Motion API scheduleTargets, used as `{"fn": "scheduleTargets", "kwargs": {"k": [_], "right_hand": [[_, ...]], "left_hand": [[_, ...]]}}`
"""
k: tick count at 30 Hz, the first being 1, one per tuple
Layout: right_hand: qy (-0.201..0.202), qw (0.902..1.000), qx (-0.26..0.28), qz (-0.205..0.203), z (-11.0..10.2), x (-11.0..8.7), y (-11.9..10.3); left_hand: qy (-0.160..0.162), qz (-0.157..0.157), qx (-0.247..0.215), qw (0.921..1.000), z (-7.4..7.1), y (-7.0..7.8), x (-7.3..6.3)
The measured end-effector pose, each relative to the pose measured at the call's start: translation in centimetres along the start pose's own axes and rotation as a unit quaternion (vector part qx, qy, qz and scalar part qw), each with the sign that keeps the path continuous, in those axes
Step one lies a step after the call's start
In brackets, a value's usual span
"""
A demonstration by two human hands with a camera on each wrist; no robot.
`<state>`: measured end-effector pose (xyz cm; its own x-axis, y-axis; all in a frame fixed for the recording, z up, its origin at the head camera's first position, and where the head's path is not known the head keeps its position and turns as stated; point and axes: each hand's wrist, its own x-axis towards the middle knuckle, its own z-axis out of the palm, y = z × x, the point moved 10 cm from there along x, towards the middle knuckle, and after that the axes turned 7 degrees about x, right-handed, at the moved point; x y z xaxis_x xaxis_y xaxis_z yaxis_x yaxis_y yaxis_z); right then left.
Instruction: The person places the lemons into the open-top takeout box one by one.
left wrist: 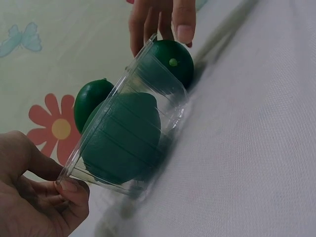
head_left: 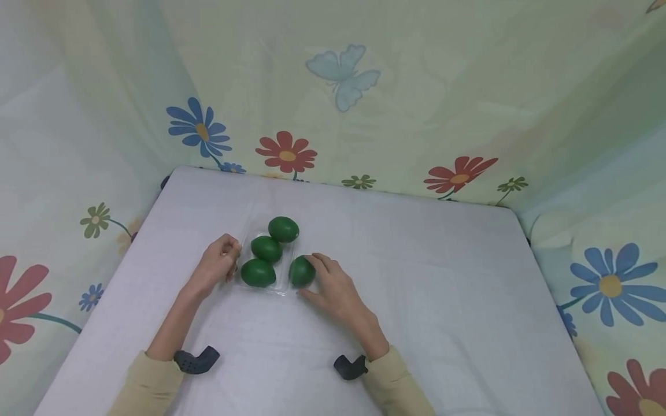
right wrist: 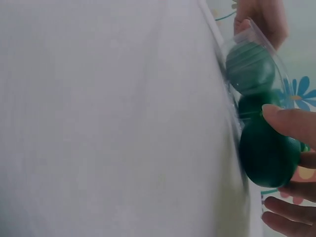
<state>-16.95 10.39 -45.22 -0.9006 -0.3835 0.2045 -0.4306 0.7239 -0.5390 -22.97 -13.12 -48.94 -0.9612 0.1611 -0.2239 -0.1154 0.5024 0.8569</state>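
Note:
A clear plastic tray [head_left: 283,283] stands on the white table with several green limes about it. Its rim is pinched between the thumb and fingers of my left hand [left wrist: 34,192], at the tray's left side. Inside lie a near lime [head_left: 258,273] and a middle lime [head_left: 267,249]; a third lime [head_left: 283,229] is at the far end. Outside, against the tray's right side, sits another lime [right wrist: 269,150]. My right hand [head_left: 338,292] holds this one, thumb on one side and fingers on the other. Its lower fingers spread away from the lime in the right wrist view.
The white cloth-covered table [head_left: 442,300] stretches out to the right of both hands. A printed curtain [head_left: 416,86] with flowers and a butterfly hangs behind and along the sides. Each wrist wears a dark device, a left one [head_left: 198,360] and a right one [head_left: 350,367].

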Motion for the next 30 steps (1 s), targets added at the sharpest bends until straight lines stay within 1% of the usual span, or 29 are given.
{"fn": "scheduleTargets", "kwargs": {"k": [2, 7, 12, 18, 22, 30], "right_hand": [[0.004, 1.0000, -0.008, -0.004, 0.5, 0.1, -0.1], [0.020, 0.9997, -0.007, -0.010, 0.9, 0.4, -0.4], [0.013, 0.9999, -0.002, 0.000, 1.3, 0.5, -0.2], [0.021, 0.9997, 0.001, -0.010, 1.3, 0.6, -0.2], [0.022, 0.9996, 0.010, -0.013, 1.3, 0.7, -0.2], [0.010, 0.9996, 0.026, -0.004, 1.4, 0.7, -0.1]], "left_hand": [[-0.002, 0.001, 0.000, 1.0000, 0.1, 0.0, 0.0], [-0.003, 0.002, -0.011, 0.9999, 0.2, 0.1, -0.1], [-0.006, 0.000, -0.015, 0.9999, 0.3, 0.0, -0.1], [0.001, 0.000, -0.013, 0.9999, 0.0, 0.1, -0.2], [0.000, -0.001, -0.015, 0.9999, 0.0, 0.2, -0.2], [-0.002, 0.001, -0.017, 0.9999, 0.1, 0.0, 0.0]]}}
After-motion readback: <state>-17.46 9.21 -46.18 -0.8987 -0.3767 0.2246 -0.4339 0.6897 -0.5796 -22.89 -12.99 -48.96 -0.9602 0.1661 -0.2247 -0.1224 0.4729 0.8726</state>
